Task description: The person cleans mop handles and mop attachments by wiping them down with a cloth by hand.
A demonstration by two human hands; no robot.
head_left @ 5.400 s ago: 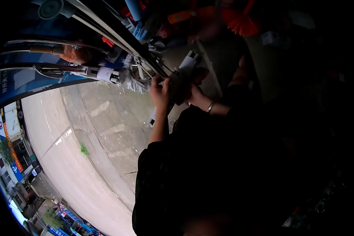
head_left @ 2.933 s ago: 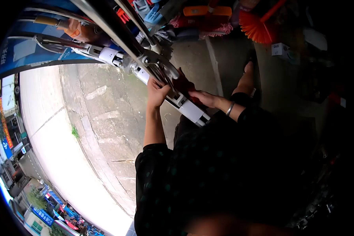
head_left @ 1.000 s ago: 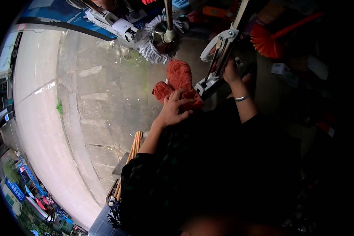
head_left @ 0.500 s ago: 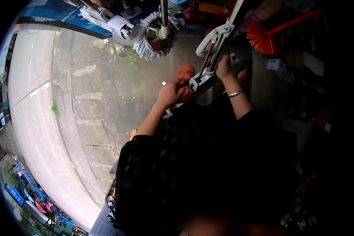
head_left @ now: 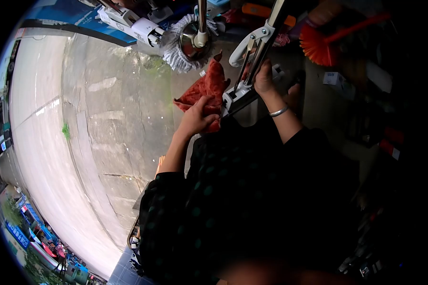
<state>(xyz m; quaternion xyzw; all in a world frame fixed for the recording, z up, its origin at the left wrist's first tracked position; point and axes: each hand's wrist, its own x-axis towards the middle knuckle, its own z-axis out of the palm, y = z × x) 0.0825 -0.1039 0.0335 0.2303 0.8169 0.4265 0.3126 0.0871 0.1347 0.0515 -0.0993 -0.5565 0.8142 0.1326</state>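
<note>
My left hand (head_left: 198,116) is closed on a red cloth (head_left: 213,81), whose corners spread out loosely beside the mop. A squeeze mop (head_left: 259,49) with a metal pole and a white lever (head_left: 244,52) slants from the top of the view down to its white head frame (head_left: 233,97), close to the cloth. Wrapped around the mop's lower shaft is my right hand (head_left: 266,81), with a silver bangle on that wrist. Part of the right fingers is hidden behind the mop, and the mop head's underside is dark.
A round mop with white strings (head_left: 176,54) stands ahead. To the right are an orange-red brush (head_left: 316,46) and a white box (head_left: 333,79). A white boxed item (head_left: 145,32) lies by a blue panel at upper left. Concrete pavement (head_left: 119,90) extends left.
The red cloth, bunched up before, is now spread out and raised in my left hand. The squeeze mop and my right hand have shifted slightly left.
</note>
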